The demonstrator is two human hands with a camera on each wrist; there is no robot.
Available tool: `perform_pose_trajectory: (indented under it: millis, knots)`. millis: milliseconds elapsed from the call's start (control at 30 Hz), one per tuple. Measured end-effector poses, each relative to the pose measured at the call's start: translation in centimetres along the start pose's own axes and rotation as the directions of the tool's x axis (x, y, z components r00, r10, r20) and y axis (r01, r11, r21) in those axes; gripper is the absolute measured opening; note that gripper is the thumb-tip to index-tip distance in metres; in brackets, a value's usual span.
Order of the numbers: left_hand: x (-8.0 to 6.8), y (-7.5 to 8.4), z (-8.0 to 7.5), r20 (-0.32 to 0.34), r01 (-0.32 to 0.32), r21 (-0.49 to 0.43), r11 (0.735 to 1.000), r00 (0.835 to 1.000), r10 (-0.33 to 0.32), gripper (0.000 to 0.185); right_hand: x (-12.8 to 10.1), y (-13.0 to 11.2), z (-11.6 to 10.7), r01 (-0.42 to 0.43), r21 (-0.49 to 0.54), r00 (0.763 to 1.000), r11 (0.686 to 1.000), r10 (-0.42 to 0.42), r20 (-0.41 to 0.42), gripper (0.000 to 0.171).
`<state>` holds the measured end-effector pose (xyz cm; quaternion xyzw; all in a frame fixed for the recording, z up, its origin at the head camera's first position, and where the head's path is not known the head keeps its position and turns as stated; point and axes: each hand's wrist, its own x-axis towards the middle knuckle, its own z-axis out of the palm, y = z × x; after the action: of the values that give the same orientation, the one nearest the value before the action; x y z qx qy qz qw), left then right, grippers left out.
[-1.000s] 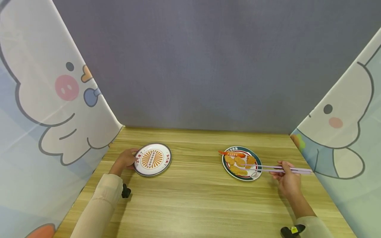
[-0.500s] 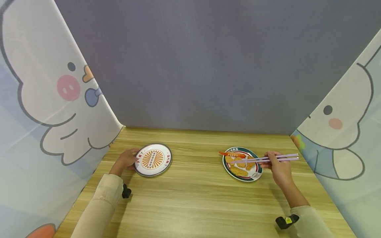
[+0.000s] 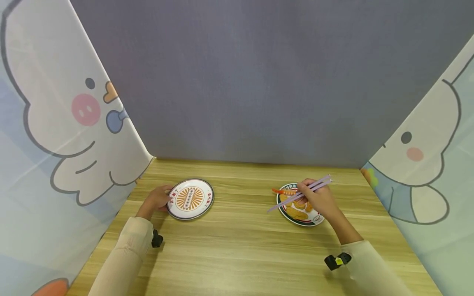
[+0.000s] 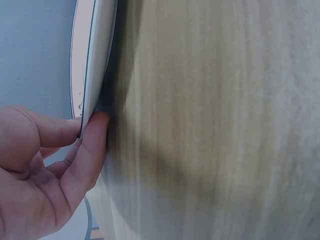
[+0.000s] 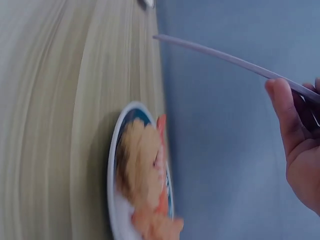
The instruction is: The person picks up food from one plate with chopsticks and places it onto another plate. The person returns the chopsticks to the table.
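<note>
At the left of the head view, my left hand (image 3: 158,198) pinches the rim of a white plate (image 3: 189,199) with an orange sunburst print. In the left wrist view the thumb lies over the plate's edge (image 4: 99,52) and the fingers under it. My right hand (image 3: 314,198) holds a pair of pale purple chopsticks (image 3: 283,202), their tips pointing left past the green-rimmed plate (image 3: 304,224). On that plate lie several golden fried pieces (image 3: 296,213) and an orange shrimp (image 3: 283,191). Nothing shows at the chopstick tips (image 5: 162,37) in the right wrist view.
Both plates rest on a wooden table (image 3: 237,234), with bare wood between them. A grey panel (image 3: 252,82) rises behind the table's back edge. Cartoon-printed curtains (image 3: 40,135) stand along both sides.
My right hand has moved left with the chopsticks, from the right of the green-rimmed plate to over it. The chopsticks now slant down to the left. The left hand has stayed on its plate.
</note>
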<state>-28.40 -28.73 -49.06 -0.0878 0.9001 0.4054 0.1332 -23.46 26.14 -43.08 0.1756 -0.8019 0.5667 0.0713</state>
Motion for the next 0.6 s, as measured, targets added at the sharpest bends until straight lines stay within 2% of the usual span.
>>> perform_pose_trajectory:
  millis: [133, 300, 367, 467, 533, 600]
  knots:
    - [0.0, -0.1, 0.0, -0.006, -0.011, 0.010, 1.000, 1.000, 0.011, 0.058, 0.5, -1.0, 1.8, 0.059, -0.036, 0.994, 0.998, -0.055, 0.099, 0.024]
    - [0.1, -0.3, 0.0, -0.003, -0.009, 0.004, 1.000, 1.000, 0.009, 0.058, 0.9, -2.3, 4.0, 0.163, -0.129, 0.970, 0.978, -0.135, 0.203, 0.025]
    - [0.2, -0.3, 0.0, -0.001, -0.005, -0.003, 1.000, 1.000, 0.005, 0.059, 1.0, -2.8, 4.9, 0.235, -0.197, 0.954, 0.952, -0.187, 0.235, 0.029]
    - [0.3, -0.5, 0.1, -0.003, -0.006, 0.000, 1.000, 1.000, 0.006, 0.059, 1.0, -3.5, 6.1, 0.350, -0.293, 0.918, 0.890, -0.263, 0.296, 0.033]
    - [0.3, -0.5, 0.1, -0.008, -0.011, 0.006, 1.000, 1.000, 0.011, 0.059, 0.9, -3.7, 6.9, 0.401, -0.344, 0.896, 0.849, -0.285, 0.341, 0.030]
    - [0.4, -0.5, 0.2, -0.012, -0.020, 0.016, 1.000, 1.000, 0.020, 0.058, 0.8, -3.9, 7.5, 0.429, -0.376, 0.881, 0.822, -0.289, 0.374, 0.026]
